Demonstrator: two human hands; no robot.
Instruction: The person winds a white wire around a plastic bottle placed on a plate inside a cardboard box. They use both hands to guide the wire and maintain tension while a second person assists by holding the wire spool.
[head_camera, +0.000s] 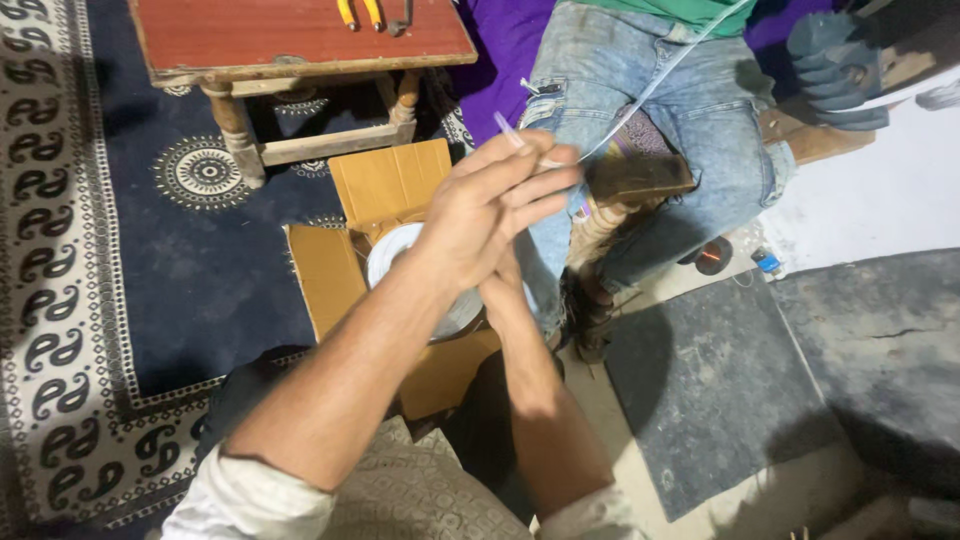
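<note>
Hands pressed together at centre frame: left hand (490, 215) on top, fingers stretched out flat toward the far right; right hand (505, 290) mostly hidden beneath it, only wrist and forearm showing, so its grip cannot be told. Pinched between left fingertips and thumb, a thin white wire (650, 85), short stub poking out to the far left of the fingers, long run rising to the far right and leaving the frame at the top. Just below the hands, a white spool (395, 255) of the same wire, lying in an open cardboard box (385, 185) with flaps spread on the carpet. Forearms bare, pale sleeves (250, 495) rolled up near the bottom edge.

Right behind the hands, a seated person in faded blue jeans (640, 70) and green top, a small wooden stool (630, 180) with turned legs between the knees. Farther right, that person's dark-gloved hand (835, 70) resting near a wooden block. Far left, a low red worktop (290, 35) on turned wooden legs, yellow-handled pliers (360, 12) lying at its far edge. Underneath all, a dark blue patterned carpet (170, 270) with white border on the left, grey mat (710, 390) and bare floor on the right.
</note>
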